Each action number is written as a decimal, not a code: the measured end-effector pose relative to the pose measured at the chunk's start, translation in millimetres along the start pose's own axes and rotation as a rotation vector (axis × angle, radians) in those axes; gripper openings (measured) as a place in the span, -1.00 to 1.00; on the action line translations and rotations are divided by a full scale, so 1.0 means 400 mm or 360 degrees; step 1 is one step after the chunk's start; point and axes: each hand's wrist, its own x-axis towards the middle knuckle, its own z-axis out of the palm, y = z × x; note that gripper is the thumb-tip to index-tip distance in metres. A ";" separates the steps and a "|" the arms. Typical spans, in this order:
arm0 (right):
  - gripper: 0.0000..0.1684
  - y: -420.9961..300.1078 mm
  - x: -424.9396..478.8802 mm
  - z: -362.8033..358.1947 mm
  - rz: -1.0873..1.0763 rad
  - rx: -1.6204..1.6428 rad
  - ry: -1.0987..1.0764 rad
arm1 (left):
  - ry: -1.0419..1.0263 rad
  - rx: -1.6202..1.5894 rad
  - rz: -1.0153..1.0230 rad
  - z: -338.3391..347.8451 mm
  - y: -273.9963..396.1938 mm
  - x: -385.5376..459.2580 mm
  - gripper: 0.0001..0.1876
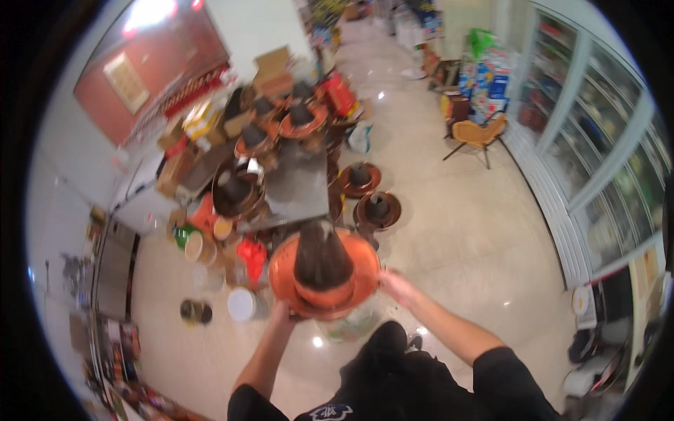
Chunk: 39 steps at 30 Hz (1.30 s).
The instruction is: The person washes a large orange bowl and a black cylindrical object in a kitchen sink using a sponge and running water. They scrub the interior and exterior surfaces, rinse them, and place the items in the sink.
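Note:
In front of my body I hold up a copper hot pot [363,258] with a wide rim and a dark, tapering chimney [322,258] at its centre. My left hand [288,311] grips its lower left side, the fingers partly hidden under the rim. On the right side my right hand [397,286] clasps the edge, its fingertips blurred and partly behind the pot. Just beyond the pot stands a metal-topped table [297,181]. Similar copper pots, including one at the table's far end [303,117] and a darker one at its near left [237,192], rest there.
More copper pots, such as this one [377,209], stand right of the table. A white bucket [243,305] and a dark jar [196,312] sit on the floor at left. A wicker chair [479,130] stands near glass-door refrigerators [590,121]. Cardboard boxes [202,123] pile up behind the table.

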 end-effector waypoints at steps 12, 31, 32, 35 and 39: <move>-0.75 -0.576 1.129 -0.014 0.0191 -0.0274 0.0053 | 0.0294 -0.0634 0.0190 0.170 0.361 0.917 -0.37; -0.65 -0.784 2.038 -0.106 0.0027 -0.0678 -0.0286 | 0.0622 -0.0551 0.0627 0.338 0.575 1.759 -0.31; -0.67 -0.774 2.094 -0.071 0.0175 -0.0317 -0.0205 | 0.1102 -0.0783 0.0531 0.345 0.567 1.761 -0.10; -0.67 -0.713 2.117 -0.198 0.0447 -0.0393 -0.0628 | 0.1379 -0.0704 0.0813 0.424 0.463 1.733 0.08; -0.54 -0.814 2.201 -0.216 0.0306 -0.0308 -0.0601 | 0.1240 -0.1071 0.0782 0.657 0.508 1.654 -0.01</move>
